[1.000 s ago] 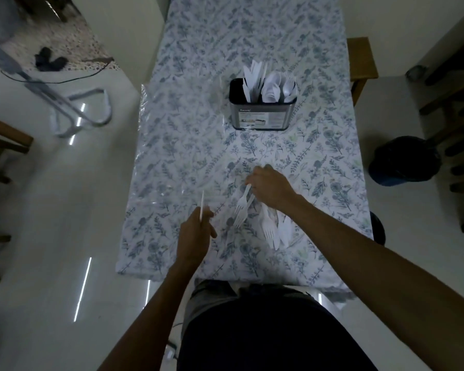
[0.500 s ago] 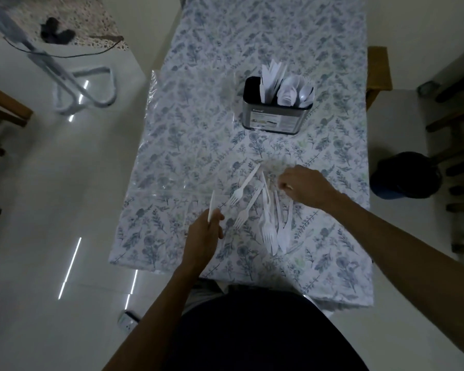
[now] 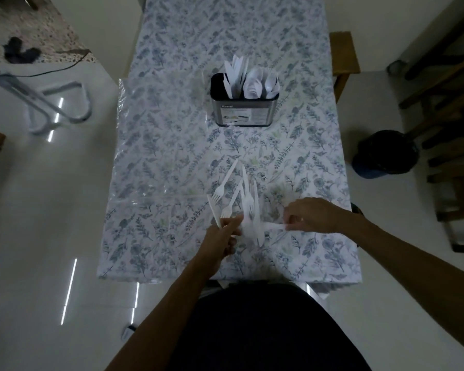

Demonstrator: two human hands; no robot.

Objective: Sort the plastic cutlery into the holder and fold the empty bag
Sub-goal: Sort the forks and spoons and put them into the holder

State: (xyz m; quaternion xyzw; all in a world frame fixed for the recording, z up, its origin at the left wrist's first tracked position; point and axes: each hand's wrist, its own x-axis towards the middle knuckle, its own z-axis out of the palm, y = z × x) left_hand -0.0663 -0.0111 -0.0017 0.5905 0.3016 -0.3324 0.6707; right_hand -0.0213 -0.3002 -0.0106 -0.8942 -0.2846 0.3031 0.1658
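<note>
Dim room. One table (image 3: pixel 172 156) under a floral cloth; a person stands at its 6 o'clock edge.

One metal holder (image 3: pixel 243 113) stands upright toward 12 o'clock, well apart from the hands. Knives (image 3: pixel 235 73) fill its left side, spoons (image 3: pixel 255 83) the middle and right; the number of each cannot be counted.

One loose heap of white forks (image 3: pixel 241 202) lies at the table's 6 o'clock end, between the hands. Three sets of tines can be made out; the rest overlap too much to count.

Left hand (image 3: pixel 221 236), fingers curled, pinches one thin white piece (image 3: pixel 214 212) that sticks up toward 11 o'clock.

Right hand (image 3: pixel 312 215), fingers curled, pinches the end of one white handle (image 3: pixel 272 225) lying crosswise on the heap.

One clear plastic bag (image 3: pixel 156 145) lies flat on the cloth at 9 o'clock.
</note>
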